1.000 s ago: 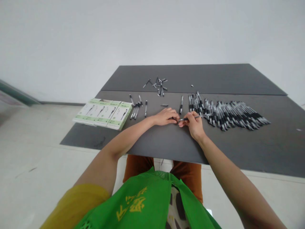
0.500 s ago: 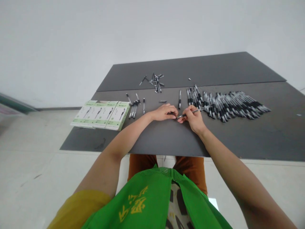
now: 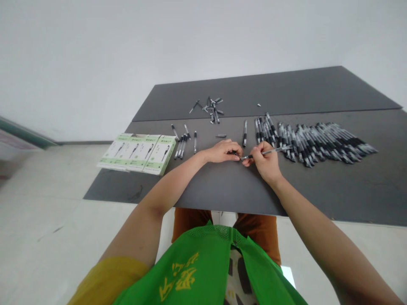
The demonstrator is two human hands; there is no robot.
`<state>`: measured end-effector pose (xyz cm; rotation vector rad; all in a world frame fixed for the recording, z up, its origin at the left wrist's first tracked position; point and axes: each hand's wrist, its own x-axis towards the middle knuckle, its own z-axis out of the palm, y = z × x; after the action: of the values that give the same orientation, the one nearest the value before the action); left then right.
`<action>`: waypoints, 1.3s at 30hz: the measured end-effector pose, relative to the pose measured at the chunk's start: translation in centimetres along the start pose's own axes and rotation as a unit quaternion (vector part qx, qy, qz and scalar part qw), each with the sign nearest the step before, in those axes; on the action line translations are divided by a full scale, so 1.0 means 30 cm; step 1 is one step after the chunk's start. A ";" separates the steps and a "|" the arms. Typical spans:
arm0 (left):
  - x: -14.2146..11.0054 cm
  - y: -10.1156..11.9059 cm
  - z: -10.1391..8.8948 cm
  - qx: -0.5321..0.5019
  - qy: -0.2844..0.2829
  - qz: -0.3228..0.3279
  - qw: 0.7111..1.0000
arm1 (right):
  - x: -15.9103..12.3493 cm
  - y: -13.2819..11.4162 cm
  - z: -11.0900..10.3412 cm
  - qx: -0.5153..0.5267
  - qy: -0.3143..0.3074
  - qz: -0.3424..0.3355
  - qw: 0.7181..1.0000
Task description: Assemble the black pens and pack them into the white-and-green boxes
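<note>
My right hand (image 3: 265, 159) is closed on a clear pen (image 3: 270, 151) with a black grip, held level just above the dark grey table (image 3: 222, 186), its tip pointing left. My left hand (image 3: 224, 151) meets that tip, its fingers pinched together on a small dark part that I cannot make out. Both hands rest near the table's middle. A long row of black-and-clear pens (image 3: 314, 137) lies right behind and to the right of my right hand.
Green-and-white boxes (image 3: 138, 147) sit side by side at the table's left edge. A few loose pens (image 3: 183, 140) lie beside them, and one pen (image 3: 244, 133) behind my hands. A scatter of small pen parts (image 3: 211, 108) lies farther back. White wall behind.
The hands stay joined at the pen's tip with the same grip. Only the camera has shifted, so the table sits slightly differently in view.
</note>
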<state>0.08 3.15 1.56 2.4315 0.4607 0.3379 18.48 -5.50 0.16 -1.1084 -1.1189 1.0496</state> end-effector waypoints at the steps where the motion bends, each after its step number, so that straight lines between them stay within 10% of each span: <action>1: 0.000 0.001 -0.002 0.000 -0.001 -0.003 1.000 | -0.002 -0.002 0.000 -0.010 0.004 -0.003 1.000; 18: -0.007 0.011 -0.018 -0.054 -0.009 0.022 0.998 | -0.016 -0.009 -0.005 -0.007 0.035 -0.029 0.999; 34: -0.021 -0.016 0.030 -0.108 0.111 -0.024 0.988 | -0.039 -0.021 0.014 -0.092 -0.027 -0.081 0.992; 39: -0.024 -0.020 0.013 -0.082 0.047 -0.009 0.996 | -0.044 -0.023 0.008 -0.124 -0.083 -0.058 0.987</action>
<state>-0.60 3.09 0.78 2.2588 0.4758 0.4646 18.11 -6.86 0.69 -1.1496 -1.4604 0.9430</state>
